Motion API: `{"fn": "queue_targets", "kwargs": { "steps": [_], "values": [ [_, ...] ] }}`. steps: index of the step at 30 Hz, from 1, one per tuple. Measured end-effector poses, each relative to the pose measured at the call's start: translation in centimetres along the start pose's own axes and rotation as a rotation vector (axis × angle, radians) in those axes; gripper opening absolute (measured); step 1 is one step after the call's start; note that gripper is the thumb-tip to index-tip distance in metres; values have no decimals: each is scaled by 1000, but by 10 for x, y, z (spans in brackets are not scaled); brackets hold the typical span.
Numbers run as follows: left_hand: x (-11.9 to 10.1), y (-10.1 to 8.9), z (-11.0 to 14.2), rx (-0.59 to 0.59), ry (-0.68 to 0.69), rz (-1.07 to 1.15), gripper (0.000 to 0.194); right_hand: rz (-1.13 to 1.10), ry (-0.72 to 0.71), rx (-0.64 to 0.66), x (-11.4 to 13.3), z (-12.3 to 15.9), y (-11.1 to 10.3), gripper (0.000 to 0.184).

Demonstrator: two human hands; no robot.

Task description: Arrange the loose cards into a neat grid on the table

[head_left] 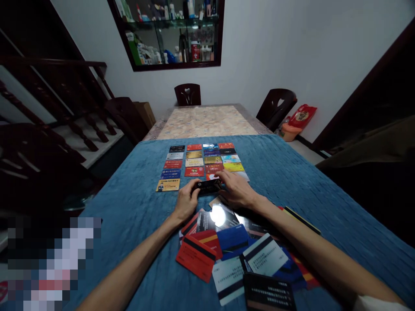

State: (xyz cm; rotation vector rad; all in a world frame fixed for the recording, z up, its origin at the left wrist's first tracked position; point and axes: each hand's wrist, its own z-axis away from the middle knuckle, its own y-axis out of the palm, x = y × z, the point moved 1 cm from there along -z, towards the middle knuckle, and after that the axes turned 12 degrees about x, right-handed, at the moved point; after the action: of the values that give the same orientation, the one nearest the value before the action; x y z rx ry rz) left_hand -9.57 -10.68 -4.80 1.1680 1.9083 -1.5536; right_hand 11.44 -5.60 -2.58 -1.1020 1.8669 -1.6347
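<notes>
A black card is pinched between both my hands just above the blue cloth. My left hand grips its left end with curled fingers. My right hand holds its right end, fingers bent over the edge. Beyond the hands, several cards lie in a tidy grid of rows and columns. Closer to me, a loose pile of cards in red, blue, black and white is spread out between my forearms.
The blue cloth covers the near part of a long table; a patterned tabletop shows beyond it. Dark wooden chairs stand at the far end and left side. A stair railing runs on the left. A glass cabinet hangs on the wall.
</notes>
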Motion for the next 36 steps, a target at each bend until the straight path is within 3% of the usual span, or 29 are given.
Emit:
{"fn": "queue_targets", "kwargs": {
  "steps": [12,17,26,36],
  "values": [
    [0,-2,0,-44,51,-27,33,120,-79,-84,-3,1,2,48],
    [-3,-5,0,-72,48,-86,42,138,-103,-98,-6,0,-7,42],
    [-5,-15,-2,13,270,-329,54,156,-100,-97,-7,1,-25,47],
    [-18,-39,-12,69,374,-487,57,152,-102,-103,-2,-2,-39,53]
  ]
}}
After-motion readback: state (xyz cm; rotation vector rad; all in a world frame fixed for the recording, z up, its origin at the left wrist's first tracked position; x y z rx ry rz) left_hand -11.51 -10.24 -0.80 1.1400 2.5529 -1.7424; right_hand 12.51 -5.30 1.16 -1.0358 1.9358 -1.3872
